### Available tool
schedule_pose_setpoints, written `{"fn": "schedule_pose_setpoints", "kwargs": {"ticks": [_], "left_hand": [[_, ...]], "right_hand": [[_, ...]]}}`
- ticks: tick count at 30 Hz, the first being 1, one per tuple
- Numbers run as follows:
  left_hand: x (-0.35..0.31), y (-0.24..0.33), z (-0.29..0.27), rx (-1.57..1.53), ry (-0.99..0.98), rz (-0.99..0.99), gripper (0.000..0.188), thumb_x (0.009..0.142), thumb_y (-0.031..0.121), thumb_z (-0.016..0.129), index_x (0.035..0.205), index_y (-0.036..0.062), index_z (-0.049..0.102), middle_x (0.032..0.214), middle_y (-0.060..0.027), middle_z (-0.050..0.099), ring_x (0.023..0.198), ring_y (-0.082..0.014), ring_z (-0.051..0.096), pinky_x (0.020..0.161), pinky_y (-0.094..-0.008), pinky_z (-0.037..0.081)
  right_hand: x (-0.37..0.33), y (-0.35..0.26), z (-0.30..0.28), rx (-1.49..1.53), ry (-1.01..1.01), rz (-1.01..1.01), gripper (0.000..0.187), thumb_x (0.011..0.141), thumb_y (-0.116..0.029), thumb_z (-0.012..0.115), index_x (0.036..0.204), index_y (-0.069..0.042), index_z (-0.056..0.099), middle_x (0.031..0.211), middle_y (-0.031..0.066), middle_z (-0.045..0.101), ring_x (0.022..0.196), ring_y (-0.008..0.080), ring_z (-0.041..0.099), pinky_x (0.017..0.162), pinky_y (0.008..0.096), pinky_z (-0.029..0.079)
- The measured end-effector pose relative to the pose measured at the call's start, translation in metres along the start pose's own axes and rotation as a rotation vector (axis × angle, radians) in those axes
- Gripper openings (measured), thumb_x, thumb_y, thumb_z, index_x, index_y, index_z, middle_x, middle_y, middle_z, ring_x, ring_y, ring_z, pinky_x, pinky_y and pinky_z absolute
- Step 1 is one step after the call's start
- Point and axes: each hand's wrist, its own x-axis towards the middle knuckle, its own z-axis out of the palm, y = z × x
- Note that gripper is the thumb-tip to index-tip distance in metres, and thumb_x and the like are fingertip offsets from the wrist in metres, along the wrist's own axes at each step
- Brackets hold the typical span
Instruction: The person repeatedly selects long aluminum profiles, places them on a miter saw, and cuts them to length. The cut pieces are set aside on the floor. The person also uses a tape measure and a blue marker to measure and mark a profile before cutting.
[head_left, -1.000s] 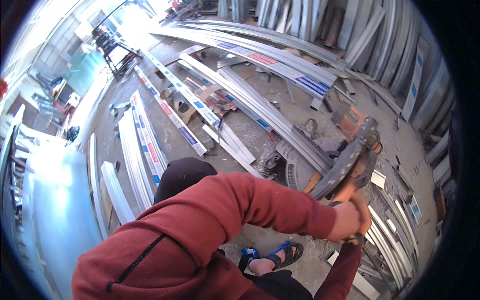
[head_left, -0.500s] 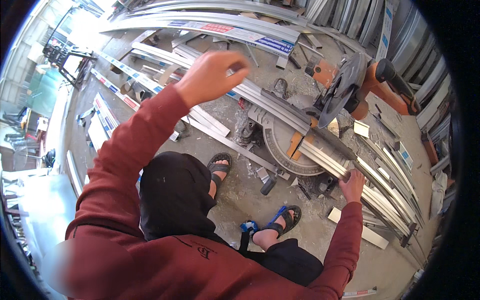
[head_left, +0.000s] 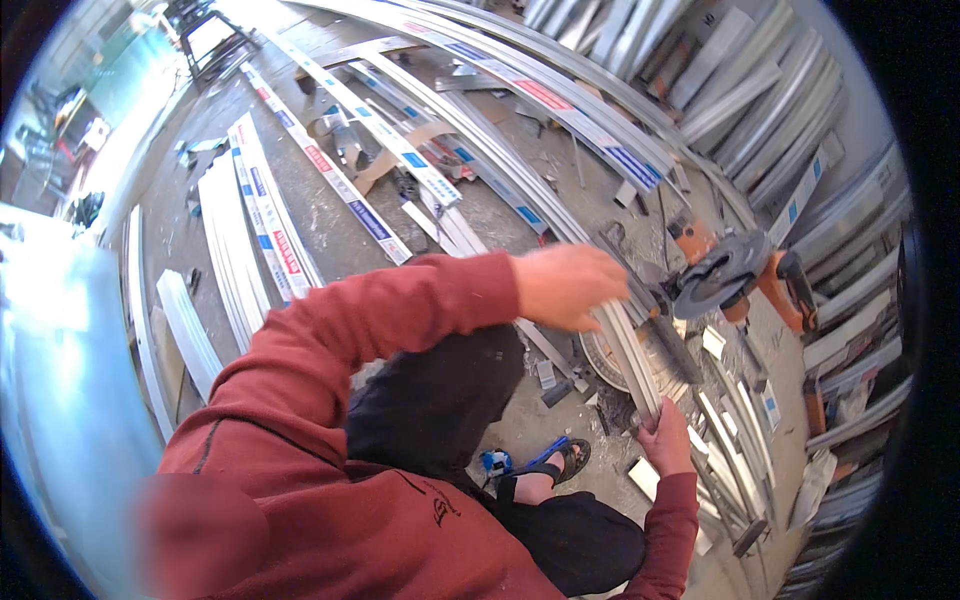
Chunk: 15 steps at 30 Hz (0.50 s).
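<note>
- Works over a grey floor (head_left: 610,465) crowded with metal, with feet planted close beside the saw.
- Has a large pale blue sheet (head_left: 75,350) at far left, well apart from the saw, perhaps to spare it from flying chips.
- Has tall bars (head_left: 800,120) leaning together at upper right, probably stacked upright to save floor.
- Has film-covered bars (head_left: 570,90) laid lengthwise beyond the saw, presumably wrapped against scratches.
- Has white bars (head_left: 228,250) bunched side by side at left, likely sorted by kind.
- Has the orange saw (head_left: 715,275) just past the hands, with blade up and clear of the metal, seemingly leaving room for handling.
- Has offcuts (head_left: 722,440) strewn at lower right, apparently out of the way.
- Holds a pale profile (head_left: 630,355) over the near side of the saw's base, slanting down toward the body.
- Grips its near end in the right hand (head_left: 668,440), closed around the metal, probably for control.
- Reaches the left hand (head_left: 570,288), blurred, to the far end; cannot tell a closed grasp from a light touch.
- Wears a dark sandal (head_left: 570,462).
</note>
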Motion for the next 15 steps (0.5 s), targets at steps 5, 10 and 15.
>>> {"fn": "schedule_pose_setpoints", "kwargs": {"ticks": [5,10,15], "left_hand": [[-0.001,0.025,0.005,0.204,-0.051,0.215,0.055,0.064,0.03,0.082,0.111,0.0085,0.06,0.111,-0.011,0.059,0.111,-0.0285,0.057,0.099,-0.0444,0.041],[-0.004,0.003,0.031,0.149,-0.119,0.127,0.038,0.058,0.028,0.081,0.089,0.0133,0.065,0.082,-0.0088,0.067,0.085,-0.0326,0.068,0.077,-0.0446,0.052],[-0.032,-0.014,0.019,0.104,-0.422,0.084,0.04,0.071,0.032,0.076,0.099,0.0082,0.061,0.09,-0.0146,0.067,0.09,-0.0354,0.066,0.076,-0.0466,0.052]], "right_hand": [[-0.013,-0.105,-0.06,0.017,-0.106,0.169,0.044,0.071,-0.011,0.067,0.113,-0.005,0.055,0.094,0.0212,0.063,0.09,0.0404,0.061,0.077,0.0468,0.049],[-0.036,-0.149,-0.077,-0.106,0.087,-0.014,0.049,0.068,-0.015,0.068,0.115,-0.005,0.057,0.094,0.0201,0.064,0.09,0.0394,0.062,0.077,0.0459,0.05],[-0.041,-0.112,-0.055,0.078,-0.141,0.118,0.044,0.072,-0.02,0.07,0.11,-0.004,0.058,0.089,0.0178,0.064,0.082,0.0354,0.064,0.074,0.0423,0.051]]}}
